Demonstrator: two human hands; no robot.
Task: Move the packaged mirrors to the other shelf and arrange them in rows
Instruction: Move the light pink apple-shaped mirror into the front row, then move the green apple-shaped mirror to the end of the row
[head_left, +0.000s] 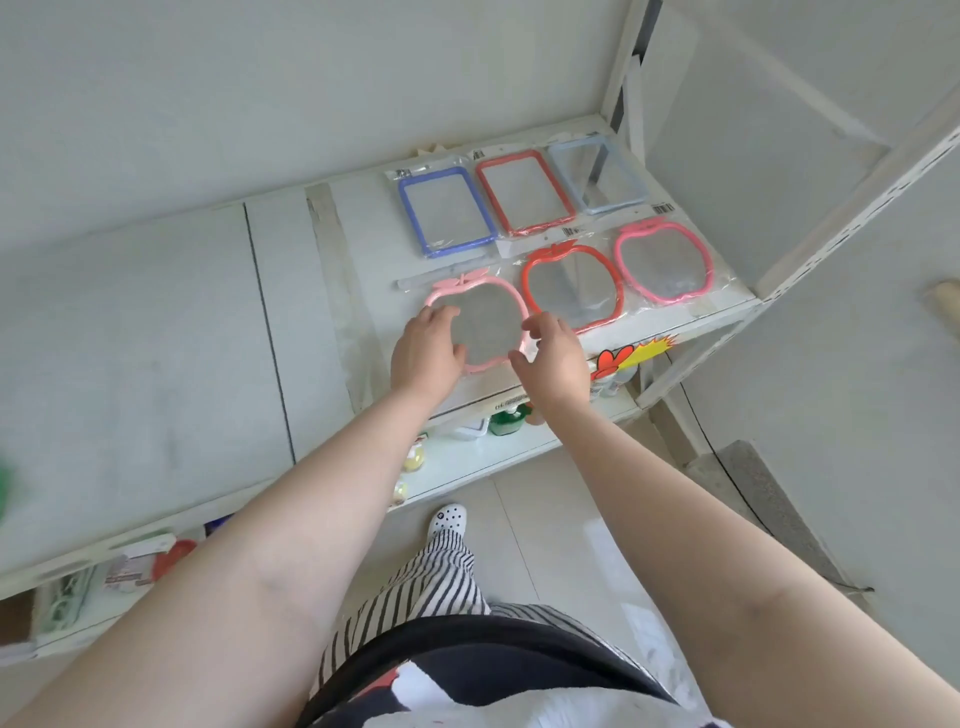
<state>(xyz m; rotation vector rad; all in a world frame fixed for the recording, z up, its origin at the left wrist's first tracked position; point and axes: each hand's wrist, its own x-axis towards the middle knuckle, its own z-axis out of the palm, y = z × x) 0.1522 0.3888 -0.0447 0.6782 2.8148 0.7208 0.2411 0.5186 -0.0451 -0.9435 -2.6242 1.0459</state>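
The white metal shelf (363, 249) carries six packaged mirrors in two rows, all crowded toward its right end by the white slotted upright post (852, 208). Left of the mirrors the shelf board runs bare for a long stretch; its front edge sits just below the front row.

The back row holds three rectangular mirrors in clear plastic sleeves: a blue-framed one (445, 210), a red-framed one (525, 191) right of it, and a pale blue-framed one (597, 174) nearest the post. The front row holds three apple-shaped mirrors: a light pink-framed one (480, 325) on the left, a red-framed apple mirror (571, 286) in the middle, and a brighter pink-framed apple mirror (662, 260) nearest the post. Their sleeves touch or overlap.

Both hands are on the light pink apple mirror, which lies flat near the front edge. The left hand (426, 348) grips its left rim, fingers curled over the glass; the right hand (553, 353) pinches its right rim between thumb and fingers.

A lower shelf (519, 447) beneath holds small packaged goods, too blurred to name. The floor (545, 519) is pale tile, the wall (260, 78) plain white.
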